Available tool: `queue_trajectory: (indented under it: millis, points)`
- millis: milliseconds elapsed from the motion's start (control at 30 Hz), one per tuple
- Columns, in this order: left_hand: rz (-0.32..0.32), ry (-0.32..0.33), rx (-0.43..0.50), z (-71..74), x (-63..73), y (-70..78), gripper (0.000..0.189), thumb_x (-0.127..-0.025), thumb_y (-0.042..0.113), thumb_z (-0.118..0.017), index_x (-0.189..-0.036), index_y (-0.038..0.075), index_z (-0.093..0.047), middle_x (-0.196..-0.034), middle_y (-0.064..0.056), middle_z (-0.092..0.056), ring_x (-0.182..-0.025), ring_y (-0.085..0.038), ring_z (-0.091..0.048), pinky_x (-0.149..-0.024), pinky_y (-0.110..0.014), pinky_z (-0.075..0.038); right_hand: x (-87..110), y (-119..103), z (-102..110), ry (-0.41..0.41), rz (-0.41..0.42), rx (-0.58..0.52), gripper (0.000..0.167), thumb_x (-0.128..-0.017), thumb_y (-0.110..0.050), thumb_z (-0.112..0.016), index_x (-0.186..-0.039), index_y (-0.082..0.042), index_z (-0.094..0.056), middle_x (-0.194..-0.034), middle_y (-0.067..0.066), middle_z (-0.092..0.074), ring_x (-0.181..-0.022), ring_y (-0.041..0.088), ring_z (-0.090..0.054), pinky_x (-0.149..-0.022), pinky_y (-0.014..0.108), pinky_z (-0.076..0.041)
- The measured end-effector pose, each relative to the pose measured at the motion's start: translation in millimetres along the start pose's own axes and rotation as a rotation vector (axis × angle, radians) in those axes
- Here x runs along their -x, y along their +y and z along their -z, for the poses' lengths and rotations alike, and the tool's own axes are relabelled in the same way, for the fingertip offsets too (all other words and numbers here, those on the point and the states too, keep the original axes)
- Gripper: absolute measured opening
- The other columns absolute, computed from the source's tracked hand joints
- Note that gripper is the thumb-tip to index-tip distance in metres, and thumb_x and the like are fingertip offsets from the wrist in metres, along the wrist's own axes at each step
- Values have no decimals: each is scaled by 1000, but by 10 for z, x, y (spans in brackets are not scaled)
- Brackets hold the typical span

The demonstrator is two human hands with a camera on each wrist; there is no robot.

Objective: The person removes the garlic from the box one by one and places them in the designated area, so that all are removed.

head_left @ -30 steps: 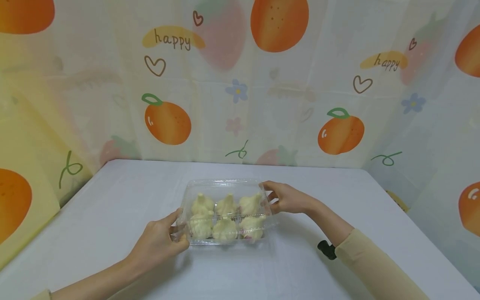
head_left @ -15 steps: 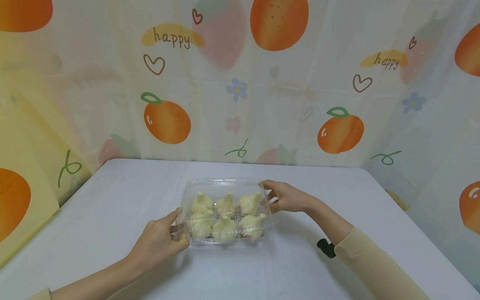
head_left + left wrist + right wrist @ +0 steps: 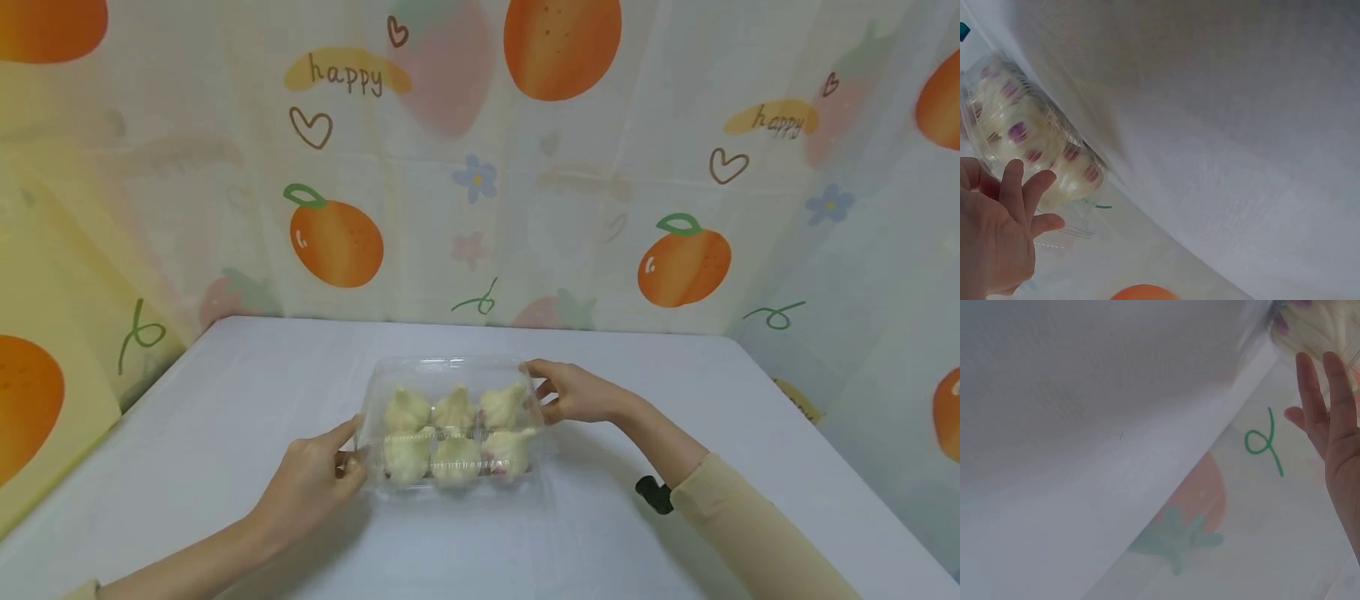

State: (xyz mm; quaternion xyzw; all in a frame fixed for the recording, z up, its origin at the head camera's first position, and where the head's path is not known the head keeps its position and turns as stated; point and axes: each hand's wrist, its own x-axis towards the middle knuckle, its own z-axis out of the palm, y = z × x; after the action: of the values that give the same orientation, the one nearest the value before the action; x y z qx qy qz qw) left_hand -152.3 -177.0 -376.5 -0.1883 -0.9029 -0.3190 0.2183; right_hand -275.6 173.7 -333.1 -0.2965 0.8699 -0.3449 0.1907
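Holding the box (image 3: 453, 372) seems the step: left grip (image 3: 311, 468) and right grip (image 3: 581, 393), half-closed, clasp its ends; next move needs even support.

White cloth (image 3: 255, 400) covers the table (image 3: 660, 375); whether the container (image 3: 450, 365) touches it is unclear.

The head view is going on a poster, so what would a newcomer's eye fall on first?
Likely the vivid printed oranges on the pale backdrop, above and behind the table. Next, low in the middle, the clear plastic box with six pale garlic bulbs in it, flanked by the left hand and the right hand.
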Motion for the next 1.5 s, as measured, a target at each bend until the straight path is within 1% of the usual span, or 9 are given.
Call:
queue_trajectory:
  millis: [300, 400, 500, 600, 767, 900, 1133, 1367, 1500]
  points:
    - [21, -3, -7, 19, -35, 2, 54, -71, -9, -57, -125, -12, -61, -50, 21, -23, -47, 13, -12, -40, -6, -15, 15, -7, 11, 15, -7, 29, 78, -83, 1, -60, -153, 4, -26, -157, 27, -33, -126, 38, -57, -89, 38, -59]
    - [55, -10, -11, 28, -37, 14, 53, -72, -7, -58, -124, -11, -62, -50, 11, -53, -43, 10, -37, -40, -5, -22, 9, 8, 7, 17, -5, 30, 79, -82, 0, -61, -153, 4, -26, -157, 27, -33, -125, 38, -58, -90, 38, -58]
    - [99, -29, -13, 39, -40, 31, 53, -72, -5, -58, -124, -11, -62, -81, -18, -76, -59, -9, -70, -44, -8, -38, 2, 28, 0, 16, -4, 28, 80, -82, 0, -62, -153, 3, -25, -157, 27, -32, -125, 38, -58, -90, 39, -58]
    - [102, -36, -17, 57, -49, 42, 53, -74, -3, -60, -126, -13, -59, -110, -29, -70, -77, -26, -77, -55, -13, -53, 10, 23, -5, 15, -11, 18, 80, -82, 0, -61, -154, 2, -26, -158, 27, -31, -126, 38, -57, -91, 40, -58]
    - [58, -16, -40, 119, -84, 50, 51, -75, -2, -62, -125, -13, -60, -125, -32, -62, -80, -32, -76, -39, -10, -36, -4, 23, -8, 20, -6, 2, 79, -83, -1, -63, -153, 3, -26, -157, 27, -33, -125, 37, -58, -90, 38, -58]
    - [51, -1, -51, 183, -136, 72, 46, -79, 2, -63, -122, -11, -63, -124, -29, -64, -79, -31, -77, -37, -13, -28, -16, 25, -9, 16, 3, -28, 79, -83, -1, -64, -152, 4, -26, -155, 27, -34, -123, 36, -60, -87, 37, -59]
    - [35, 33, -22, 310, -289, 114, 37, -89, 13, -68, -119, -9, -67, -118, -25, -69, -78, -31, -76, -65, -34, -61, -24, -6, -2, 23, 15, -30, 85, -86, -4, -70, -154, 2, -21, -154, 24, -37, -123, 36, -60, -88, 36, -58]
    - [34, 76, -19, 360, -465, 83, 29, -94, 19, -64, -113, -2, -73, -103, -20, -76, -79, -29, -77, -72, -42, -61, -13, -25, -7, 33, 15, -50, 87, -83, -5, -75, -155, -7, -26, -153, 22, -41, -122, 37, -62, -88, 37, -59]
    - [24, 86, -46, 388, -563, 67, 23, -95, 18, -61, -105, 5, -77, -94, -12, -79, -79, -27, -76, -70, -38, -60, -10, -22, -23, 19, 3, -102, 89, -84, -2, -73, -156, -4, -21, -160, 26, -26, -124, 40, -60, -89, 36, -59]
